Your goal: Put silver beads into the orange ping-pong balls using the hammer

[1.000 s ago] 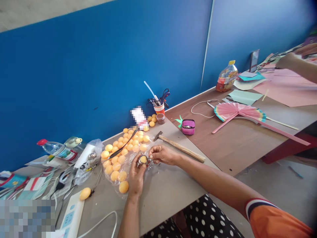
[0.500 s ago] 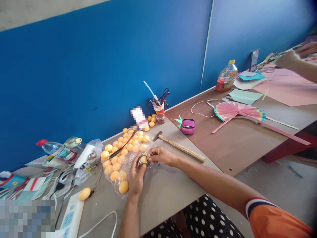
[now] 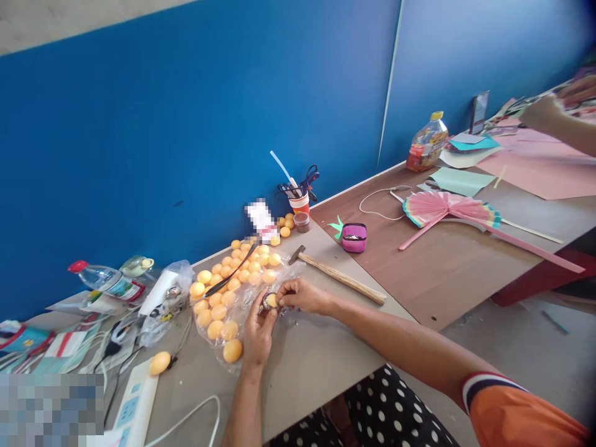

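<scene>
My left hand (image 3: 257, 335) holds a small orange ball wrapped partly in shiny silver foil (image 3: 269, 301) just above the grey table (image 3: 302, 366). My right hand (image 3: 302, 294) pinches the same ball from the right side, fingertips on the foil. Directly left of my hands lies a clear plastic bag with several orange balls (image 3: 223, 292) spread over it. A black-handled tool (image 3: 230, 271) rests across those balls.
A wooden-handled hammer (image 3: 342, 278) lies just beyond my right hand. A loose orange ball (image 3: 159, 363), a white power strip (image 3: 131, 406), cables and bottles (image 3: 107, 280) crowd the left. A pink pouch (image 3: 354, 238), paper fan (image 3: 447, 210) and another person's hands (image 3: 547, 112) are at right.
My right hand has drawn closer to the foil-wrapped ball and its fingertips now press on it. The other person's hands have shifted slightly at the far right.
</scene>
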`<state>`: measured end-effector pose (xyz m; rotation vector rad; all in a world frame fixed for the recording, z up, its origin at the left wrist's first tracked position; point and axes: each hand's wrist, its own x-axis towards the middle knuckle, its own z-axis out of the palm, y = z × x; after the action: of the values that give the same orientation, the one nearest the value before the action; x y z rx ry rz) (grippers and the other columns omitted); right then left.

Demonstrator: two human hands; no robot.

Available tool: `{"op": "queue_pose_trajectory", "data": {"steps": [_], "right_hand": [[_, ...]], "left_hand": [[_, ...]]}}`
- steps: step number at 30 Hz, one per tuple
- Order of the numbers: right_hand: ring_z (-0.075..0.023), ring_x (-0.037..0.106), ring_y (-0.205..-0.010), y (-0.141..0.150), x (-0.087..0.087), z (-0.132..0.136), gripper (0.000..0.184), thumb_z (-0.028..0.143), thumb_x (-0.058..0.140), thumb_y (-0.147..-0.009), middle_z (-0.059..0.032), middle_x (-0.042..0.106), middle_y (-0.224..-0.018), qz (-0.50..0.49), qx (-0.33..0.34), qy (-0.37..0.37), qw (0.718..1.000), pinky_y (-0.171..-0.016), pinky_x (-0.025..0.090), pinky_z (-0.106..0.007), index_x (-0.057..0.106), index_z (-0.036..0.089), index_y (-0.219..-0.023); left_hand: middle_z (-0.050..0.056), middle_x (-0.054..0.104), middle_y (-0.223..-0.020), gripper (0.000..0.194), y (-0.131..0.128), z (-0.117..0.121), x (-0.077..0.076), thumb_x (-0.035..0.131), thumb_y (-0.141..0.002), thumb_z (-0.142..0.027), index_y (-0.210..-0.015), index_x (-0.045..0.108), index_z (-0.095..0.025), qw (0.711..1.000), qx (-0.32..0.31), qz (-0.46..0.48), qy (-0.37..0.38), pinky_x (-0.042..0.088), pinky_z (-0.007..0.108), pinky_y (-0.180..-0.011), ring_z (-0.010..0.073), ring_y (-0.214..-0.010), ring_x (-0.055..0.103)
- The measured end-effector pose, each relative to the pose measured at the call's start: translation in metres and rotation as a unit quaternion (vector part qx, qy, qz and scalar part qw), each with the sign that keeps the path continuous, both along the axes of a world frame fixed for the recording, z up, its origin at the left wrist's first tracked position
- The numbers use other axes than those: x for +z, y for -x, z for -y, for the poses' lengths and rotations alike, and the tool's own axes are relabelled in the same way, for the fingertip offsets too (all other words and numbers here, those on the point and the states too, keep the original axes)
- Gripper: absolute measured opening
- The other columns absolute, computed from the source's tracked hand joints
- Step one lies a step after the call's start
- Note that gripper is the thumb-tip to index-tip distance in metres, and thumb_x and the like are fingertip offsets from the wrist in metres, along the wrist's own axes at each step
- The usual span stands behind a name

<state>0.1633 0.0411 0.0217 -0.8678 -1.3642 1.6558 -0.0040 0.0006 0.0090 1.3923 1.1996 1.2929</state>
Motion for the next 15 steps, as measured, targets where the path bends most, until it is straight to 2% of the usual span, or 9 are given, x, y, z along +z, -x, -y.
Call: {"op": "queue_pose_trajectory", "data": {"steps": [7,15], "right_hand": [[-0.0083,0.051,-0.055,0.0030,-0.0025,0.0012,0.005,0.011,0.060,-0.066,0.0040,0.058,-0.061,-0.007,-0.011,-0.002,1.000,-0.054,0.041,-0.021,0.059,0.015,-0.069],[-0.0073,0.046,-0.047,0.0059,-0.0014,0.0017,0.015,0.006,0.059,-0.064,0.0072,0.051,-0.051,0.030,-0.036,0.004,0.999,-0.047,0.036,-0.019,0.049,0.017,-0.065]], "left_hand": [[0.010,0.056,-0.135,0.054,0.0030,0.0012,0.0011,0.066,-0.079,-0.041,-0.129,0.056,-0.022,0.998,-0.009,-0.066,0.024,0.035,0.044,-0.108,0.0299,-0.128,0.046],[0.011,0.058,-0.131,0.057,0.0012,0.0017,-0.0007,0.068,-0.077,-0.041,-0.130,0.055,-0.023,0.997,-0.019,-0.060,0.035,0.046,0.043,-0.098,0.0297,-0.115,0.057]]}}
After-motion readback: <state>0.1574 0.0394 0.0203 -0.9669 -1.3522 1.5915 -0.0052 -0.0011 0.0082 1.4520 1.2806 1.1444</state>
